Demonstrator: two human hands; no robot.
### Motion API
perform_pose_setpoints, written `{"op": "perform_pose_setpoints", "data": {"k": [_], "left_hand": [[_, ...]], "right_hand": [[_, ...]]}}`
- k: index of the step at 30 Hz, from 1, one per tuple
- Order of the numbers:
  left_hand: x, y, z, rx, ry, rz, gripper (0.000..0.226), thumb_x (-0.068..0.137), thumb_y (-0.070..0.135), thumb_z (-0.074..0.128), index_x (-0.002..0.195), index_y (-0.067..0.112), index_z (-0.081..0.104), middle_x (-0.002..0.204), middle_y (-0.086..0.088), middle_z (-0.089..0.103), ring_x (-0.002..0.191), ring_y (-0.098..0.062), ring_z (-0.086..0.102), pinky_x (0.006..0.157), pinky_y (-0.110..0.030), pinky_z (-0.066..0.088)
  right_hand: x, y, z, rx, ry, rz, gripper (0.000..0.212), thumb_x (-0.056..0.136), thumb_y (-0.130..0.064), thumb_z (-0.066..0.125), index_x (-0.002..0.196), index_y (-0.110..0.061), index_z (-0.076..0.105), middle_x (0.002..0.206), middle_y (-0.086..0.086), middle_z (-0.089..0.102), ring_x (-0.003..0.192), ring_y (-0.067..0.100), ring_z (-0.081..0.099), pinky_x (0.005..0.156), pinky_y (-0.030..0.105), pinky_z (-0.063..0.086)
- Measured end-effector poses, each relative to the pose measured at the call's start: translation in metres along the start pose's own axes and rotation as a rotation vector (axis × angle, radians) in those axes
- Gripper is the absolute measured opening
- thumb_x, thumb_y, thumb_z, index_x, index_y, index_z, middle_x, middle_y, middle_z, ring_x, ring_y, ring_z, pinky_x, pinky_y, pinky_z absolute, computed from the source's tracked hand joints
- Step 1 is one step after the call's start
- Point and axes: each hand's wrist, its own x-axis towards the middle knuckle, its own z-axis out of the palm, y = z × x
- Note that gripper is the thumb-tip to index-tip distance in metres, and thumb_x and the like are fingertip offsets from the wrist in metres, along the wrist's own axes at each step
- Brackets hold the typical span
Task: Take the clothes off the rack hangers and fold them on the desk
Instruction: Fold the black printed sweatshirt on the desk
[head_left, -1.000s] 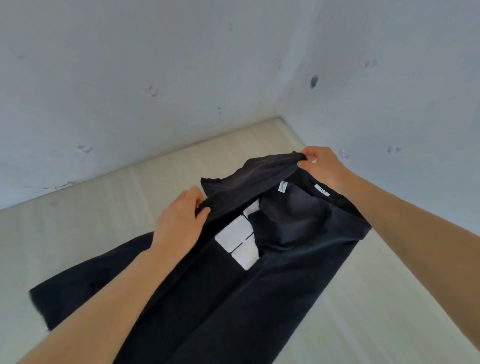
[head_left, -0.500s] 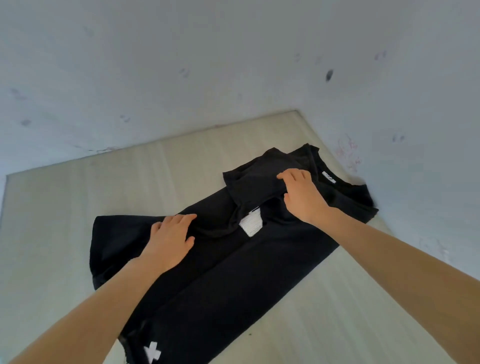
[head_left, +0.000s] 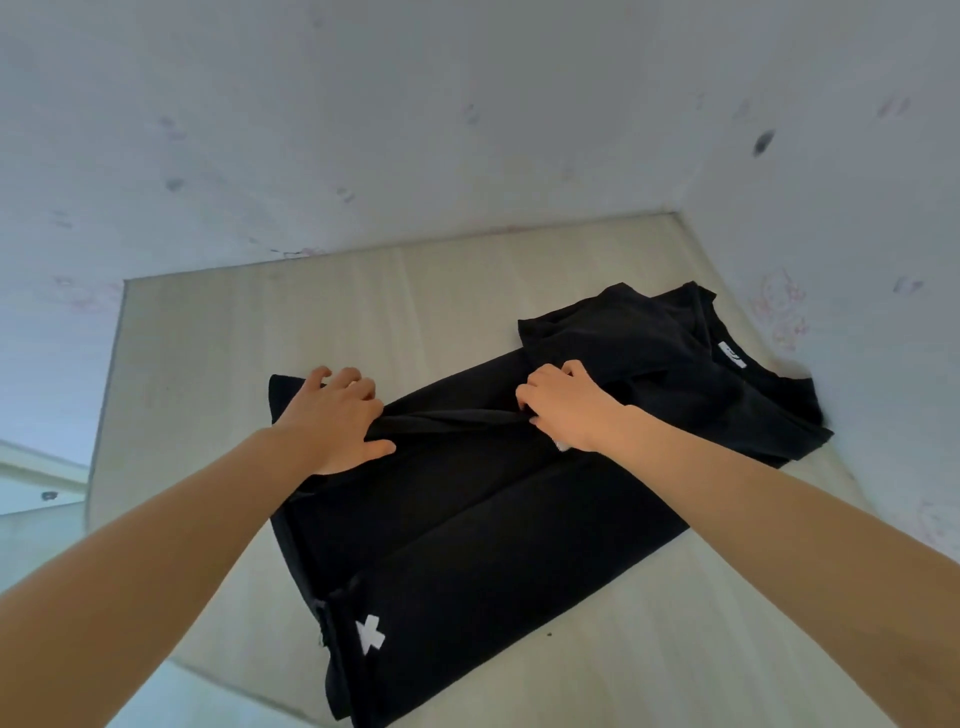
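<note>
Your black shirt (head_left: 493, 519) lies flat on the pale desk (head_left: 415, 312), running from the collar near the wall corner at 2 o'clock down to the hem at 6 o'clock. A white collar tag (head_left: 731, 356) shows at the neck end, and a small white cross (head_left: 370, 634) sits near the hem.

Your left hand (head_left: 332, 415) rests palm down on the shirt's far edge at 10 o'clock from the garment's middle. Its fingers are loosely spread and the thumb hooks over a raised ridge of cloth. You cannot tell whether the fingers actually pinch the fabric or only press it.

Your right hand (head_left: 566, 402) is curled nearly closed at 1 o'clock from the middle, its fingertips gathering the other end of the same ridge. The fold stretches taut between your two hands. A sliver of white print (head_left: 563, 445) peeks out under the right wrist.

The folded-over sleeve (head_left: 608, 332) lies just beyond your right hand, toward the collar.
</note>
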Motion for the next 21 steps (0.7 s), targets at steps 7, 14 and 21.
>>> {"op": "perform_pose_setpoints", "data": {"k": [7, 14, 21], "left_hand": [[-0.042, 0.011, -0.003, 0.042, 0.197, -0.020, 0.036, 0.092, 0.026, 0.048, 0.127, 0.021, 0.044, 0.110, 0.002, 0.052, 0.095, -0.018, 0.054, 0.086, -0.031, 0.042], [-0.081, 0.057, 0.032, -0.104, -0.096, -0.075, 0.068, 0.093, 0.018, 0.058, 0.147, 0.022, 0.017, 0.105, -0.001, 0.057, 0.092, -0.020, 0.060, 0.079, -0.032, 0.048], [-0.068, 0.073, 0.028, -0.226, 0.026, -0.056, 0.048, 0.096, 0.025, 0.054, 0.138, 0.020, 0.032, 0.117, 0.001, 0.053, 0.094, -0.014, 0.058, 0.084, -0.030, 0.051]], "right_hand": [[-0.023, 0.006, -0.003, -0.130, 0.137, 0.004, 0.043, 0.090, -0.023, 0.060, 0.130, -0.022, 0.045, 0.128, 0.006, 0.047, 0.117, 0.026, 0.041, 0.096, 0.041, 0.033], [-0.060, -0.007, 0.024, 0.065, -0.025, -0.064, 0.058, 0.098, -0.017, 0.048, 0.150, -0.025, 0.026, 0.154, 0.002, 0.026, 0.141, 0.020, 0.027, 0.110, 0.035, 0.033], [-0.065, 0.001, 0.017, 0.152, 0.117, -0.052, 0.044, 0.100, -0.021, 0.046, 0.143, -0.020, 0.041, 0.146, 0.003, 0.040, 0.134, 0.019, 0.037, 0.105, 0.032, 0.041]]}}
